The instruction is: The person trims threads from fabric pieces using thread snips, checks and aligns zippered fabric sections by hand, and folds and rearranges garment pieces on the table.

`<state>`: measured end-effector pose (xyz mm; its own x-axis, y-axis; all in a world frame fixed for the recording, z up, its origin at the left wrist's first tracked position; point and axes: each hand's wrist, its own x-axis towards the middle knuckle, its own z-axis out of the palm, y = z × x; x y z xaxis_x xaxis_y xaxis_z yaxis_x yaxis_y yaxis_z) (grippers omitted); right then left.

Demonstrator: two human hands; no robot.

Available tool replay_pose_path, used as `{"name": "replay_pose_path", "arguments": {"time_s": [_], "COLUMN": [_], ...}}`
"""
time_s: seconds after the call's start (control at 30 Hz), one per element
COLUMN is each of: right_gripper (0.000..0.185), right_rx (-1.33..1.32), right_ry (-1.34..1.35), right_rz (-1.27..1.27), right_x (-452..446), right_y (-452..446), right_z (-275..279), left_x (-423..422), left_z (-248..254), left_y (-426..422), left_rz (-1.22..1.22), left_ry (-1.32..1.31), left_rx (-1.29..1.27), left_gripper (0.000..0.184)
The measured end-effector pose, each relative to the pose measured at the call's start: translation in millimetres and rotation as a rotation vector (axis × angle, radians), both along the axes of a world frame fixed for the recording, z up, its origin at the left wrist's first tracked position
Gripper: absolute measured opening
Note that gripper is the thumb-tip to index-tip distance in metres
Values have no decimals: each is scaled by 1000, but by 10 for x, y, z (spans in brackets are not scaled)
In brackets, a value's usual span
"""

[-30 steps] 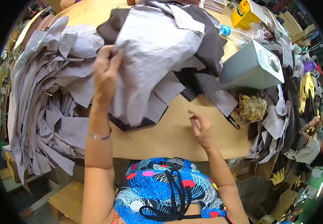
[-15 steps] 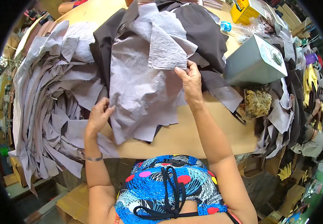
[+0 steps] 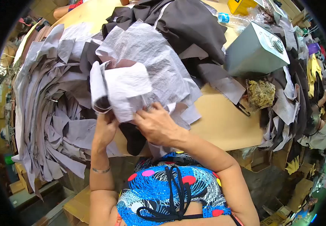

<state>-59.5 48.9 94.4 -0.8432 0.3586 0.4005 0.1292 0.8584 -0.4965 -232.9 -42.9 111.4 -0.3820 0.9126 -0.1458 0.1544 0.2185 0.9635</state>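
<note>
A light grey fabric piece [image 3: 148, 45] lies bunched and partly folded on the table before me, its pale underside turned up near my hands. My left hand [image 3: 105, 132] grips its near left edge, the fingers partly hidden under the cloth. Close to it on the right, my right hand [image 3: 157, 124] is closed on the near edge with bent fingers. A dark cloth part [image 3: 133, 139] hangs below the fabric between my wrists. Beyond lies a heap of dark brown fabric [image 3: 193, 26].
A thick stack of grey fabric pieces [image 3: 38, 94] drapes over the table's left side. To the right stand a metal tin [image 3: 242, 56] and a yellowish block [image 3: 261, 93], with black scissors handles [image 3: 243, 109] nearby. A plastic bottle [image 3: 232, 20] lies behind; more cloth hangs at right.
My right hand has come down and left, beside my left hand. The grey fabric has been turned and folded toward me, and my left hand now grips its edge.
</note>
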Motion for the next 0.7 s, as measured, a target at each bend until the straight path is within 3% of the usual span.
{"name": "replay_pose_path", "arguments": {"time_s": [0.03,0.07,0.17,0.2,0.27,0.37,0.47,0.57,0.7], "right_gripper": [56,62,51,47,38,26,24,31,50], "right_rx": [-22,-77,-247,-336,-505,-886,-1026,-913,26], "right_ry": [25,38,185,50,-217,-128,-86,-95,-187], "right_rz": [-4,-45,-120,-70,28,172,491,137,-546], "right_x": [30,76,214,286,453,693,1067,1090,844], "right_y": [26,61,153,179,244,275,457,385,151], "right_z": [66,115,-227,-317,-438,-195,96,-54,-693], "left_x": [-88,-277,-143,-143,-303,-534,-625,-633,-550], "left_z": [-25,-151,79,144,159,159,101,-23,-211], "left_y": [-41,-129,-125,-126,-210,-316,-390,-457,-581], "left_rz": [-22,97,427,516,475,432,441,433,422], "left_ry": [31,130,-292,-361,-448,-518,-531,-552,-572], "left_rx": [94,-29,481,525,564,593,589,547,480], "left_gripper": [36,40,43,44,47,49,50,51,54]}}
